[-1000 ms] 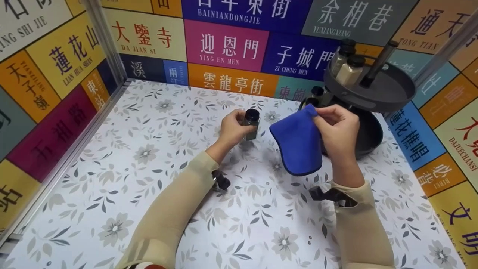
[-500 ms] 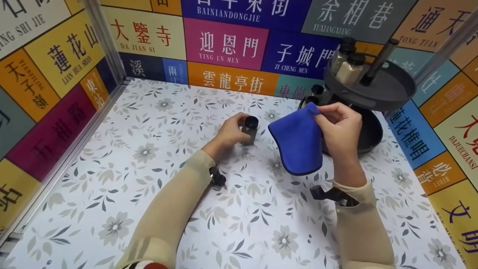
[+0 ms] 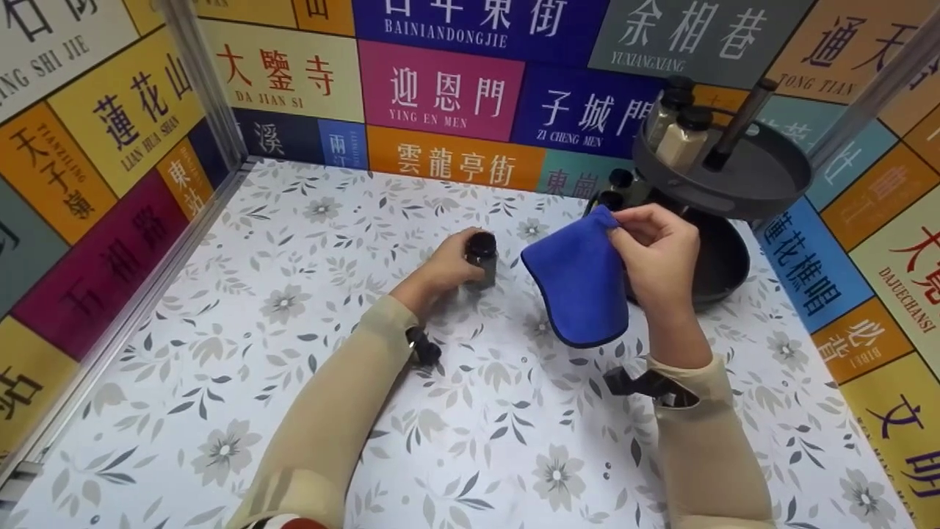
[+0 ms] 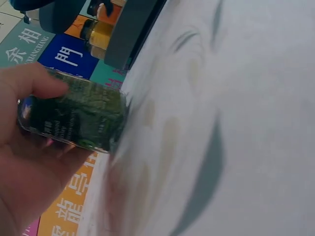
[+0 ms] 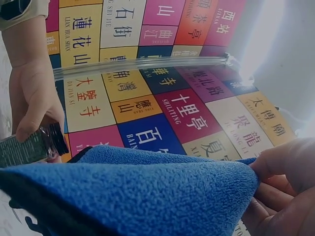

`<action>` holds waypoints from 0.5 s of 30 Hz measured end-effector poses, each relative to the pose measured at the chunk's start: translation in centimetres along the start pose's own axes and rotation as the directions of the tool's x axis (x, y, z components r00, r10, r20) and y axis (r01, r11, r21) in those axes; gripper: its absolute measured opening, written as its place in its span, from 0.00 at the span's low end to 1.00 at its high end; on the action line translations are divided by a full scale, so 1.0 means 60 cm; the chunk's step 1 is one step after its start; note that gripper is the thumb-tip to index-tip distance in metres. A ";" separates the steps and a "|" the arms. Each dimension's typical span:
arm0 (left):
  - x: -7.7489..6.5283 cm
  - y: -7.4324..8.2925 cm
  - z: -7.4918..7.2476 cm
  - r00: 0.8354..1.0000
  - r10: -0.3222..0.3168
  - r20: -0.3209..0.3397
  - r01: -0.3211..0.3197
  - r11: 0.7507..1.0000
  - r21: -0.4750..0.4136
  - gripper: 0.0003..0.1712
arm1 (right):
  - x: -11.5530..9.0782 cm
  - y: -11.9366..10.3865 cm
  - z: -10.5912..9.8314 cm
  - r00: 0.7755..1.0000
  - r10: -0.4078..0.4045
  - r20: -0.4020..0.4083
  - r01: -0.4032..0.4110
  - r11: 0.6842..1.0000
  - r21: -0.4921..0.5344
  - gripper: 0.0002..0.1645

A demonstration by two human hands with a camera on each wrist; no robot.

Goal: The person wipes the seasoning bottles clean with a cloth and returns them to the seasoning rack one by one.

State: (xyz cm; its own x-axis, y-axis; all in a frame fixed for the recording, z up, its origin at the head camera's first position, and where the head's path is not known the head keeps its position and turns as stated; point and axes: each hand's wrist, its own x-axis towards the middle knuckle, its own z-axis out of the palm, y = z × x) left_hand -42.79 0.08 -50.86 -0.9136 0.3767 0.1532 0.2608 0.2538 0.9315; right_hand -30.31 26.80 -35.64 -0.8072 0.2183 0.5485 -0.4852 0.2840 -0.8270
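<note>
Near the middle of the table, my left hand [image 3: 444, 263] grips a small clear spice jar [image 3: 481, 263] with a black lid. Dark green contents and small pale print show on the jar [image 4: 78, 113] in the left wrist view. Its base is at or just above the tabletop; I cannot tell whether it touches. To the right, my right hand [image 3: 663, 253] pinches one corner of a blue cloth [image 3: 576, 283] with dark edging. The cloth hangs down from the fingertips, apart from the jar. In the right wrist view, the cloth [image 5: 147, 191] spreads across the lower part.
A dark two-tier round rack [image 3: 764, 176] stands at the back right, behind the right hand. Two black-lidded jars [image 3: 683, 139] sit on its upper tray, and more black lids [image 3: 618, 180] show lower down. Panelled walls [image 3: 440, 88] with lettering enclose the flower-patterned table [image 3: 294, 353].
My left hand has brought the jar slightly left and nearer to me. My right hand and the hanging cloth have barely moved.
</note>
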 end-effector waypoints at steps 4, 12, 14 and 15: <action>0.000 0.007 0.003 0.997 -0.030 -0.071 0.038 0.992 0.122 0.41 | -0.002 0.001 0.004 1.000 -0.012 0.005 0.012 1.000 0.006 0.06; -0.003 0.016 0.007 0.989 -0.040 -0.143 0.081 0.952 0.295 0.41 | -0.004 0.008 0.012 1.000 -0.015 0.017 0.016 1.000 -0.003 0.05; -0.002 0.014 0.001 0.993 -0.062 -0.100 0.087 0.961 0.262 0.41 | -0.005 0.009 0.013 1.000 -0.013 0.015 0.013 1.000 -0.010 0.05; -0.002 0.012 -0.002 0.995 -0.073 -0.075 0.089 0.966 0.241 0.41 | -0.005 0.010 0.014 1.000 -0.011 0.014 0.011 1.000 -0.012 0.05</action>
State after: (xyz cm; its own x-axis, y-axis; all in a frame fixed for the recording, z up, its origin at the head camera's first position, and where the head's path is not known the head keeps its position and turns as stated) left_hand -42.52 0.09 -50.15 -0.9510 0.2893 0.1090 0.2458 0.4938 0.8341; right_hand -30.65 26.14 -36.42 -0.8063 0.2024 0.5558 -0.4903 0.2971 -0.8194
